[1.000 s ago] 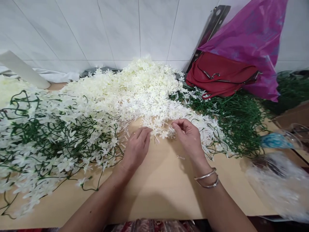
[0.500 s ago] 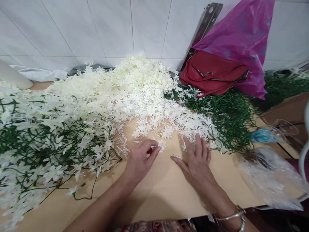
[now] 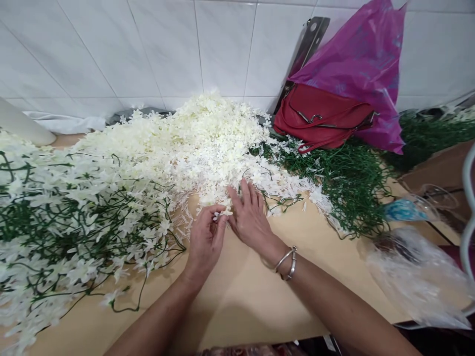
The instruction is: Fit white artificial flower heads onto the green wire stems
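Observation:
My left hand [image 3: 205,240] pinches a small white artificial flower [image 3: 223,213] between thumb and fingertips, just above the table. Close beside it, my right hand [image 3: 250,220] lies palm down with fingers stretched out, its fingertips at the near edge of the pile of loose white flowers [image 3: 210,133]. Thin white stems [image 3: 180,210] are mixed in along the pile's front. Under the right palm, whatever may be there is hidden. A few green stem pieces [image 3: 285,203] lie right of that hand.
White flowers on green stems [image 3: 77,227] cover the left side. Bare green stems [image 3: 352,183] are heaped at right, below a red handbag [image 3: 322,116] and a purple plastic bag [image 3: 363,64]. A clear plastic bag [image 3: 419,277] lies at the table's right edge. A tiled wall [image 3: 163,49] stands behind.
My right hand has moved left from the right end of the white pile to beside my left hand. My left hand, still pinching a flower, has shifted slightly left.

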`<state>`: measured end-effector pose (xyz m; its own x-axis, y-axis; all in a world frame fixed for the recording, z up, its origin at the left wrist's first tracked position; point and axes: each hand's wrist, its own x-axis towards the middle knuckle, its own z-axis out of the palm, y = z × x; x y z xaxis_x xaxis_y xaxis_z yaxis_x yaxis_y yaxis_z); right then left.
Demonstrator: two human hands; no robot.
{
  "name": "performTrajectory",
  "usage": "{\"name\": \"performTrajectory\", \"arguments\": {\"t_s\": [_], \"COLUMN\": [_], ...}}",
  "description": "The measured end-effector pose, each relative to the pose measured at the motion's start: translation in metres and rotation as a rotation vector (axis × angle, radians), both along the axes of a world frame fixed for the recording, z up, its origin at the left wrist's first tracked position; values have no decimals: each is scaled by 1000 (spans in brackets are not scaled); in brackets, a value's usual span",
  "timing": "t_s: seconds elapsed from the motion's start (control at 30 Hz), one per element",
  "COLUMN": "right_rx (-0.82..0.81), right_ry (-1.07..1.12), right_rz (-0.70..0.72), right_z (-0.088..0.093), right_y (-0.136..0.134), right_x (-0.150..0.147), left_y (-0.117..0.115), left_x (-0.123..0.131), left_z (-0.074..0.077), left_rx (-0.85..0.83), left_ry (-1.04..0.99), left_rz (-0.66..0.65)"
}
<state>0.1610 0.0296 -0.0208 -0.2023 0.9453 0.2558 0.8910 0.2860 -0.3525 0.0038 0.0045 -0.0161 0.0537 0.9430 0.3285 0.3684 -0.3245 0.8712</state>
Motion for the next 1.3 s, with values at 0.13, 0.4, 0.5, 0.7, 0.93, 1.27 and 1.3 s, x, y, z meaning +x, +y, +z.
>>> {"name": "performTrajectory", "arguments": {"t_s": [0.13,0.4,0.5,0.7,0.93,1.27,1.3], "right_rx": [79,193,253,289,411,249,225], "right_ry": [184,431,425,284,367,169,207], "right_rz": [102,164,95,-276,-179,275,288], "right_z": [2,12,28,38,57,75,74], "right_y": [1,-2,3,59,72,-16,-19], "right_x": [4,11,20,64,60,9,8], "left_y": [2,2,1,-5,19,9,6], "left_x": [-1,-3,-4,4,-3,-16,-15], "left_z": [-5,-7,-1,6,-9,25,25], "left_rx": [19,50,70,253,302,411,380], "left_ry": [-75,-124,-72,242,717,192,169], "left_rz": [21,63,93,-125,-17,-13,-54]}}
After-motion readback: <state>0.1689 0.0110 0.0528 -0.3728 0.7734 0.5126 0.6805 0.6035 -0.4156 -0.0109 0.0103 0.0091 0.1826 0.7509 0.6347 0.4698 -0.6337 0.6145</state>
